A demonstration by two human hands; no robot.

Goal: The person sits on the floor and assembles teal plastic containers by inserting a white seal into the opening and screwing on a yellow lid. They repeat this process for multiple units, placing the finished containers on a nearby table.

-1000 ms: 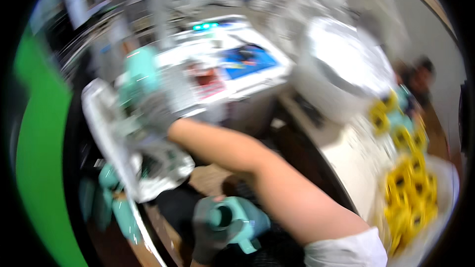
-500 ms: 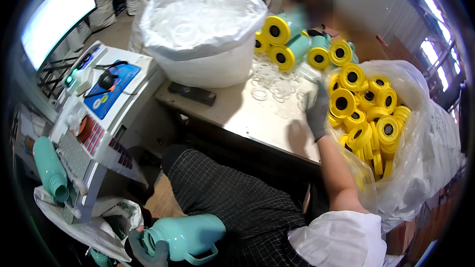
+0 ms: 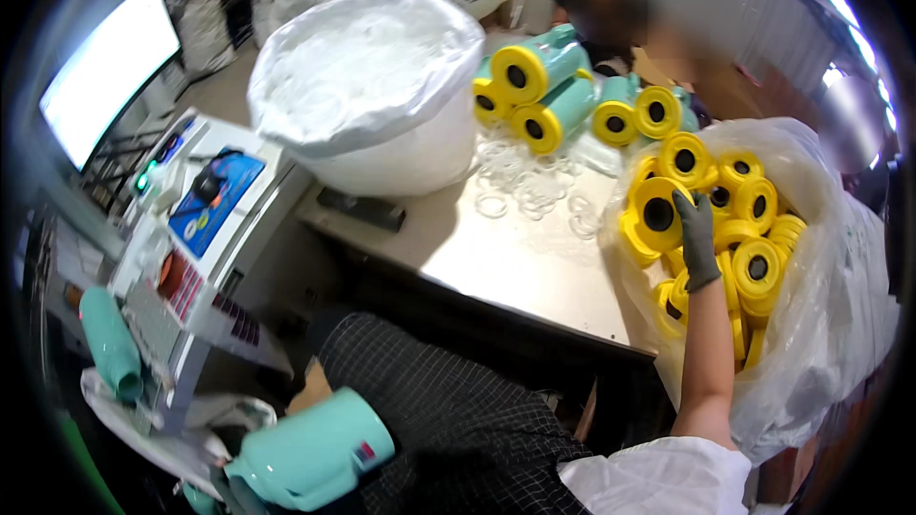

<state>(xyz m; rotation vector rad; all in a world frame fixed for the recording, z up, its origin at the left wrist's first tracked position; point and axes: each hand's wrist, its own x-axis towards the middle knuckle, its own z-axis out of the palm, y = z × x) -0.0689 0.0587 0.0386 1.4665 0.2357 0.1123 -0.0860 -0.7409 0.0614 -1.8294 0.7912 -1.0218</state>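
Observation:
At the lower left my left hand (image 3: 239,494), in a grey glove, holds a teal plastic jug body (image 3: 310,448) by its open end. The jug lies tilted over my lap with its handle toward me; most of that hand's fingers are hidden. My right hand (image 3: 699,240), also gloved, reaches into a clear plastic bag (image 3: 825,257) full of yellow round caps with black centres. Its thumb and fingers grip the edge of one yellow cap (image 3: 658,214) at the top left of the heap.
Teal jugs with yellow ends (image 3: 565,107) lie stacked at the table's far side, behind loose clear rings (image 3: 527,179). A white sack (image 3: 401,157) and a dark block (image 3: 361,208) are left of them. Another teal shell (image 3: 110,343) leans by the white bench. Across the table is a person.
My right hand has moved right, from above the table beside the rings to the bag, and has taken hold of a yellow cap. The jug in my left hand has turned and shifted left.

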